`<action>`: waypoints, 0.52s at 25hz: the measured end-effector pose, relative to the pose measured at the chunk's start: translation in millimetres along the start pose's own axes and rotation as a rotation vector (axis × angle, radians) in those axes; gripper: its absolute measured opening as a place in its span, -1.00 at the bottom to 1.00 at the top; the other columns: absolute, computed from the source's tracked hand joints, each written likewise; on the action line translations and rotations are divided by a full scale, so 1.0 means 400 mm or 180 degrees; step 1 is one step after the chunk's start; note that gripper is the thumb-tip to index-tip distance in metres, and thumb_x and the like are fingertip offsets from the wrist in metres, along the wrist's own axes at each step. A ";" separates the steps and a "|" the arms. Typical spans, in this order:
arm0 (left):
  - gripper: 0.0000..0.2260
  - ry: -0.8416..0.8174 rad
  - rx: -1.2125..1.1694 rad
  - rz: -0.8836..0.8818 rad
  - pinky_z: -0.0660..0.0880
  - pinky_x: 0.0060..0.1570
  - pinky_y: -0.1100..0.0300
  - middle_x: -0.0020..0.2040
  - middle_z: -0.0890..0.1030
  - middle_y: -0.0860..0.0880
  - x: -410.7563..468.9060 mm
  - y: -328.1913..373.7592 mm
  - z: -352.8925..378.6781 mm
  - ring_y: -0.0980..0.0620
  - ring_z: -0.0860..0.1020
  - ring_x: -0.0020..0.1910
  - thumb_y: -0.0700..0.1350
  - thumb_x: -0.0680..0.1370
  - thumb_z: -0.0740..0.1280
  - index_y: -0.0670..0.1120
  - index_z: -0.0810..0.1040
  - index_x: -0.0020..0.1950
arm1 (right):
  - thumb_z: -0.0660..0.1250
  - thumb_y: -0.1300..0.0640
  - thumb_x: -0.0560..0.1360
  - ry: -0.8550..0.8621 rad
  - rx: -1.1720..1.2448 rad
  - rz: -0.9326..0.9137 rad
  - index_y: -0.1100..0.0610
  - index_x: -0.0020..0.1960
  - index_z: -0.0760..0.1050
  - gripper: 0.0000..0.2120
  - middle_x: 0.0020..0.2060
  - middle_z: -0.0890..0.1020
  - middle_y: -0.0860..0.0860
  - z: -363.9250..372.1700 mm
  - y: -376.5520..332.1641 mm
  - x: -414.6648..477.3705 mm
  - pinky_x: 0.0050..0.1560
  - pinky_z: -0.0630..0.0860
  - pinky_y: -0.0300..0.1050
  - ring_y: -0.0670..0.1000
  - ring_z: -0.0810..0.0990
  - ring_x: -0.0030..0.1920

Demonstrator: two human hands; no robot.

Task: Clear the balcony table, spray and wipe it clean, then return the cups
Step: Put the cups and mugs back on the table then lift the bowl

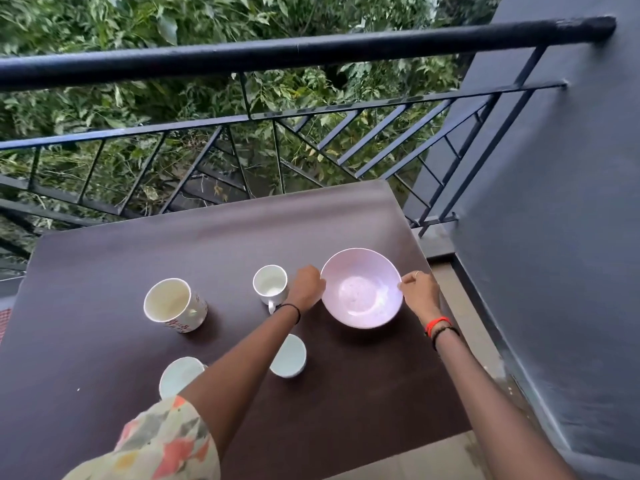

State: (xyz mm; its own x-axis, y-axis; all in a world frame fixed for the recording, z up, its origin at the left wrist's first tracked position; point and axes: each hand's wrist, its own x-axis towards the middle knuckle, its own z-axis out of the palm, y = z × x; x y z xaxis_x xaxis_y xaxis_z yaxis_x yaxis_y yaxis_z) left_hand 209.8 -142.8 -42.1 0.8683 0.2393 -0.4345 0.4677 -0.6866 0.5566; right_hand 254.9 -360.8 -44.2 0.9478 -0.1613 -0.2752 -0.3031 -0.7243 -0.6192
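A round pale-pink plastic bowl (362, 296) on a dark brown desk (104, 271) is gripped by the left hand (306, 287) and right hand (420, 292), fingers curled on opposite rims.

The table (104, 271) is showing dark brown under a pale pink bowl (362, 289) and white cups (289, 356). The biggest mug (175, 304) is carrying red lettering. The sleeve (162, 441) is showing cream with orange and grey flowers. One wrist is wearing orange and black bands (438, 323). The railing (277, 53) is showing black, the wall (554, 202) dark grey.
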 end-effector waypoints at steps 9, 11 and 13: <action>-0.54 0.0963 -0.0508 0.0800 0.24 0.35 0.06 0.35 0.41 -0.25 -0.048 0.047 -0.103 -0.22 0.38 0.35 -0.04 0.62 0.29 -0.30 0.35 0.42 | 0.26 0.13 0.53 0.0298 0.0111 -0.0407 0.41 -0.18 0.54 -0.68 -0.13 0.61 0.35 -0.040 -0.060 0.016 0.13 0.41 0.06 0.30 0.52 0.04; -0.56 0.1434 -0.0402 0.1206 0.26 0.35 0.05 0.31 0.45 -0.26 -0.062 0.034 -0.187 -0.23 0.41 0.32 -0.07 0.61 0.30 -0.30 0.38 0.39 | 0.20 0.05 0.55 0.0434 0.0157 -0.0646 0.27 -0.09 0.54 -0.71 0.00 0.58 0.30 -0.064 -0.114 0.022 0.19 0.37 0.07 0.28 0.47 0.12; -0.57 0.1848 -0.0269 0.1535 0.28 0.37 0.05 0.31 0.46 -0.26 -0.092 0.021 -0.277 -0.22 0.42 0.32 -0.07 0.61 0.30 -0.30 0.39 0.38 | 0.18 0.05 0.58 0.0639 0.0249 -0.1095 0.24 0.09 0.53 -0.71 0.14 0.51 0.23 -0.100 -0.192 0.009 0.25 0.36 0.08 0.22 0.42 0.20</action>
State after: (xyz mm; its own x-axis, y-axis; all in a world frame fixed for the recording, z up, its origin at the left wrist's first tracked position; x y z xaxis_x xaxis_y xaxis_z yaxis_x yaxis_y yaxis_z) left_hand 200.3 -81.2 57.2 0.9163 0.2649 0.3003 0.0050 -0.7574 0.6529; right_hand 285.8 -332.7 31.7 0.9934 -0.0515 0.1022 0.0360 -0.7070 -0.7063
